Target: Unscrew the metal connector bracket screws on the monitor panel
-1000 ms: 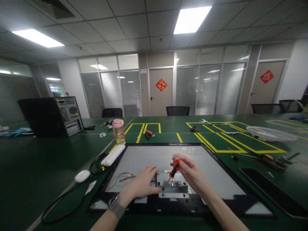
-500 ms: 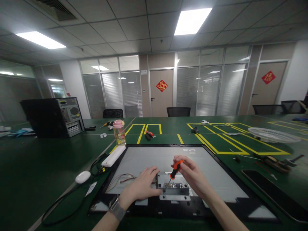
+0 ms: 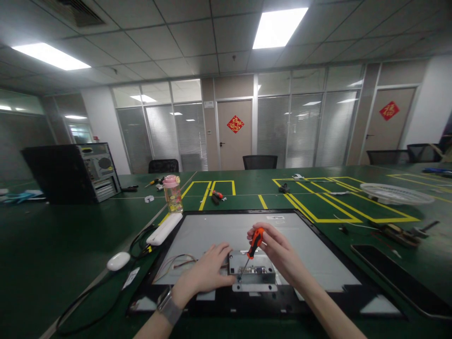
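A flat display panel with a grey back and black frame lies before me. On its near part sits a silver metal bracket box with holes and connectors. My right hand is closed around the orange-and-black handle of a screwdriver. The tool leans, its thin shaft running down to the left front of the box; the tip's exact seat is too small to make out. Spread against the box's left end, my left hand has its thumb at the front corner. Thin wires lead out from beneath it.
Left of the panel lie a white bar-shaped case, a white mouse-like object and black cables. A pink-lidded bottle stands behind them, a computer case farther left. At right are a dark flat panel and a white ring.
The view has shifted slightly. My right hand and the screwdriver have tilted a little, with the tip still at the box's left front. My left hand keeps its place.
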`<state>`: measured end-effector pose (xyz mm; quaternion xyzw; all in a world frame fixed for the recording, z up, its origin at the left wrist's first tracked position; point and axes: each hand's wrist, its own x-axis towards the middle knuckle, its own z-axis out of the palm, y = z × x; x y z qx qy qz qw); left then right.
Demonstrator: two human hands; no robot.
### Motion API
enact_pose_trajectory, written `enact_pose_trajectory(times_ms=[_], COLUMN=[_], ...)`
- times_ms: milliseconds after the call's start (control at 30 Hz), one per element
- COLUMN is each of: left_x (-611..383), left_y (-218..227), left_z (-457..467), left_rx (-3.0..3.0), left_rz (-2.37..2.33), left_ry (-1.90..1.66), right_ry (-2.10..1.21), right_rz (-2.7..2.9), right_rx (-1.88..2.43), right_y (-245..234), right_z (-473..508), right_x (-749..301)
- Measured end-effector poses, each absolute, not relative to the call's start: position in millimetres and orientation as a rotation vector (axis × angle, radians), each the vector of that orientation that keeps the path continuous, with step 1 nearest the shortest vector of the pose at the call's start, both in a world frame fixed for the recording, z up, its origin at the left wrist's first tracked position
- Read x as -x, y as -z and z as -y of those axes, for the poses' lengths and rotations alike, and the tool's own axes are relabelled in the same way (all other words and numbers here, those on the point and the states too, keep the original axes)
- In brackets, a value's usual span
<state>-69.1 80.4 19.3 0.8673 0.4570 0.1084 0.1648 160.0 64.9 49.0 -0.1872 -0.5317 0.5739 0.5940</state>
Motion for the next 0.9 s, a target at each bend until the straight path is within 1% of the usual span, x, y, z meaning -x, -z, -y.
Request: enact_pose_trajectory(times_ms=[233, 467, 700, 900], left_x=[69.2, 67.7, 66.9, 65.7], left_y=[-20.0, -24.5, -23.6, -25.1], left_z=[-80.4, -78.2, -78.9, -78.6], left_rx=[-2.469, -2.461, -2.457, -2.468], left_rz=[-1.323, -1.319, -1.317, -1.325], left_ry=[-0.286, -0.268, -0.278, -0.256], right_ry=[-1.230, -1.326, -1.309, -1.400], right_rz=[1.269, 1.275, 1.357, 1.350], right_rx=[0.501, 0.408, 0.367, 0.303], right_y=[-43.3, -51.8, -52.2, -51.5], right_z=[-70.2, -62.6, -63.3, -61.9], right_x=[-161.1, -160.0, -164.5, -164.1])
